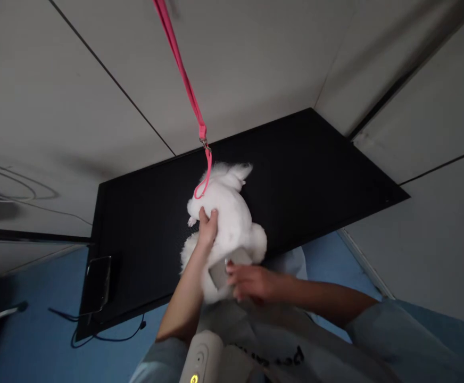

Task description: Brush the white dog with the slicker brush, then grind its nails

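A white fluffy dog (232, 213) is on a black textured table (296, 175), with a pink loop (208, 170) at its upper end. My left hand (208, 226) presses on the side of its body, thumb and a finger spread on the fur, other fingers hidden. Close to me, my right hand (254, 282) is closed and smeared by motion. From its fingertips extends a flat grey rectangular grooming tool (220, 272) against the dog's lower end; blur hides whether it is a comb or a brush.
A pink leash (180, 69) runs up from the loop's metal clip. On the table's left end lies a dark phone (98, 284), near black cables (112, 338). A white rounded device (202, 354) with a yellow light is at the bottom. Pale wall panels (256, 64) stand behind.
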The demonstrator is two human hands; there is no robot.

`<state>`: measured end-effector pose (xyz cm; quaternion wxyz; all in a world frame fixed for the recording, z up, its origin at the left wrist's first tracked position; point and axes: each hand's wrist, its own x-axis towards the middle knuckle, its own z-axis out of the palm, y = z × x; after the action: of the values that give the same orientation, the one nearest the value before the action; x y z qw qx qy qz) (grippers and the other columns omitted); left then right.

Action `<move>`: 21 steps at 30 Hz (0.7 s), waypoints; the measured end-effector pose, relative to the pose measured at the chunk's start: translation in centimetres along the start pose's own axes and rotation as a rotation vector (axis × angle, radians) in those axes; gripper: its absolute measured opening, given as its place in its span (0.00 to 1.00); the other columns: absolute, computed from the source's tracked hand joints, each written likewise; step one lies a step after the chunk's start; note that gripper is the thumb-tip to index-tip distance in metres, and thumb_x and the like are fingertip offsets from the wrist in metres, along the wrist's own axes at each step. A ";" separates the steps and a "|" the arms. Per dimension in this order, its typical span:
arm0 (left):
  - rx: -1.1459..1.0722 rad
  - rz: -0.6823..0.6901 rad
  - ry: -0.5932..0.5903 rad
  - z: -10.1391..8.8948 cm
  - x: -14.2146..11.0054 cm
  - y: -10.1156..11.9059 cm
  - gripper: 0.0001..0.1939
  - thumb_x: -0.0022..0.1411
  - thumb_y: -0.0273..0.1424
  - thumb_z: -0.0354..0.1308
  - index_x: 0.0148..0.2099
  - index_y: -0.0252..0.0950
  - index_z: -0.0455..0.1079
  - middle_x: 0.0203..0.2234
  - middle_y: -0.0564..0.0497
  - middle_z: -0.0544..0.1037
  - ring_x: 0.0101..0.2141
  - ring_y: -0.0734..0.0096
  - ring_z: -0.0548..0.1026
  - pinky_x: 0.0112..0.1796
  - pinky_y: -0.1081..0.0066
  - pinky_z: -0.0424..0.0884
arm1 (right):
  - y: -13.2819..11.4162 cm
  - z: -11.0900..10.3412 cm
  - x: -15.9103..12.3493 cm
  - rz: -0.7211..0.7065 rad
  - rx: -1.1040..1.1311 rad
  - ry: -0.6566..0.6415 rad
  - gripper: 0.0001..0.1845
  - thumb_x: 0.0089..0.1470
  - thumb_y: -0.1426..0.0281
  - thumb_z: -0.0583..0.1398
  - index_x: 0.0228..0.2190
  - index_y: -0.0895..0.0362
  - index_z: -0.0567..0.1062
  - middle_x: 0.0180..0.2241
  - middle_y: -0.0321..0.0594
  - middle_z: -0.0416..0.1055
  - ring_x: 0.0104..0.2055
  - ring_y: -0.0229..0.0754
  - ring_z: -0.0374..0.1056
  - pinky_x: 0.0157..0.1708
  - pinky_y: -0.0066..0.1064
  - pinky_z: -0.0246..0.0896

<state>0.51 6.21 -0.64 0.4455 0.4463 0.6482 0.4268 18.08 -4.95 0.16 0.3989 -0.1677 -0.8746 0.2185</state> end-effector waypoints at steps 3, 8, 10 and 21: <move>0.002 0.026 0.023 1.2 0.8 1.4 0.31 0.62 0.49 0.52 0.60 0.35 0.57 0.56 0.41 0.67 0.56 0.61 0.65 0.57 0.65 0.60 | 3.2 -2.3 1.0 0.258 -0.080 0.181 0.06 0.57 0.73 0.57 0.34 0.59 0.75 0.50 0.50 0.70 0.63 0.48 0.55 0.59 0.45 0.58; -0.022 0.104 -0.110 2.5 3.3 2.7 0.31 0.55 0.48 0.59 0.54 0.34 0.62 0.50 0.41 0.72 0.49 0.59 0.71 0.52 0.61 0.66 | 2.3 -0.8 -0.6 0.252 -0.027 0.218 0.05 0.55 0.71 0.58 0.30 0.56 0.75 0.43 0.46 0.74 0.61 0.50 0.60 0.60 0.44 0.58; -0.057 0.135 -0.224 3.0 4.4 2.6 0.32 0.52 0.48 0.61 0.54 0.33 0.64 0.48 0.42 0.73 0.48 0.58 0.72 0.51 0.60 0.67 | 1.1 -0.6 -1.5 0.165 0.012 0.132 0.04 0.55 0.71 0.59 0.29 0.53 0.75 0.41 0.42 0.75 0.57 0.46 0.65 0.60 0.38 0.58; -0.025 0.117 -0.497 5.2 5.7 3.8 0.35 0.50 0.47 0.63 0.56 0.33 0.65 0.49 0.42 0.74 0.48 0.57 0.72 0.50 0.61 0.68 | -0.2 1.2 -2.8 0.243 -0.075 0.188 0.12 0.60 0.67 0.53 0.30 0.54 0.75 0.41 0.41 0.75 0.58 0.42 0.64 0.61 0.39 0.55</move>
<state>5.05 13.41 0.65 0.5711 0.5687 0.4866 0.3370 18.90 -6.68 -2.21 0.4430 -0.3066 -0.8144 0.2157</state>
